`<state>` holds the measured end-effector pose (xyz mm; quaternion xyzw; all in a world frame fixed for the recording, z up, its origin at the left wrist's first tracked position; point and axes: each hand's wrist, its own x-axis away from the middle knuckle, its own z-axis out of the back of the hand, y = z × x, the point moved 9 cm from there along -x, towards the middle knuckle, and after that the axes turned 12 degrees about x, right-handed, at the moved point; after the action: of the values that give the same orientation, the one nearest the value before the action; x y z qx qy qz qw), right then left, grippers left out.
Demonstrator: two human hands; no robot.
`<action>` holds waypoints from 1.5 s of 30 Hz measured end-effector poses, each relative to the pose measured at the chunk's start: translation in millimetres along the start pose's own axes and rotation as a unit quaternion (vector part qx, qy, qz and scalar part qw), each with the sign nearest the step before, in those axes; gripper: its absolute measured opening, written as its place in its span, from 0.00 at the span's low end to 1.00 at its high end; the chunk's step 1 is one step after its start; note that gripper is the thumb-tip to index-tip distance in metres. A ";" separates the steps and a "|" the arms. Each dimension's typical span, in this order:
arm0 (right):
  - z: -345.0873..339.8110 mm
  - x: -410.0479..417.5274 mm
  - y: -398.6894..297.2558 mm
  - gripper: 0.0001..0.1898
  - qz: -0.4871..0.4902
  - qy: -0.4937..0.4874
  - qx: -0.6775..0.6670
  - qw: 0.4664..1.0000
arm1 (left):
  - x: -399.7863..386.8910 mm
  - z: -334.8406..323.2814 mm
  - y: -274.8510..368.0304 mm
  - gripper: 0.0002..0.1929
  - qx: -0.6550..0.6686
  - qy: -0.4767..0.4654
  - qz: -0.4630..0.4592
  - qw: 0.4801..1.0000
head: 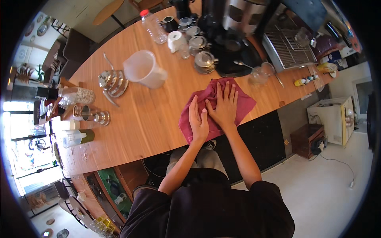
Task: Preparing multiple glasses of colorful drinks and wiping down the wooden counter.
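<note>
A dark pink cloth (244,104) lies rumpled on the wooden counter (140,131) in front of me, close to its near edge. On top of it my right hand (223,108) rests flat, palm down, with the fingers somewhat spread. My left hand (198,123) is at the cloth's left part, turned partly on its side, thumb apart from the fingers. Neither hand is closed around the fabric. Folds bunch up between and beyond the hands. Beyond the cloth stands a lidded metal-and-glass cup (205,62).
A translucent plastic pitcher (143,67) and a metal kettle-like vessel (113,83) stand left. A glass (259,76) sits right, near a metal drip grate (290,49). At the back are a white mug (176,41) and a red-capped plastic bottle (153,26). Jars line the left end.
</note>
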<state>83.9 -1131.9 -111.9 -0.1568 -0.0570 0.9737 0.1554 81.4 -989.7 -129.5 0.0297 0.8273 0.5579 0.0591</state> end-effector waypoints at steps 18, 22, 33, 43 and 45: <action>-37.8 19.6 -287.6 0.38 0.266 -0.048 -0.058 0.961 | 22.1 217.7 105.3 0.32 -0.130 0.040 -0.067 0.988; -36.7 38.1 -359.3 0.38 0.319 -0.075 -0.089 0.941 | 36.7 266.2 134.1 0.33 -0.228 0.070 -0.098 0.966; -36.8 43.8 -382.5 0.31 0.487 -0.116 -0.155 0.852 | 26.8 267.6 138.9 0.32 -0.255 0.123 -0.097 0.954; -23.6 -8.8 -209.7 0.30 0.341 -0.067 -0.125 0.929 | -4.7 121.2 83.8 0.33 -0.266 0.024 -0.118 0.956; -18.1 -9.6 -172.4 0.30 0.332 -0.066 -0.123 0.933 | -4.6 86.7 67.3 0.34 -0.254 -0.006 -0.097 0.962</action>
<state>147.5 -970.9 -98.7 -0.1198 -0.1311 0.9634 -0.2008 96.1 -885.3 -99.0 -0.0634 0.6568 0.7412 0.1237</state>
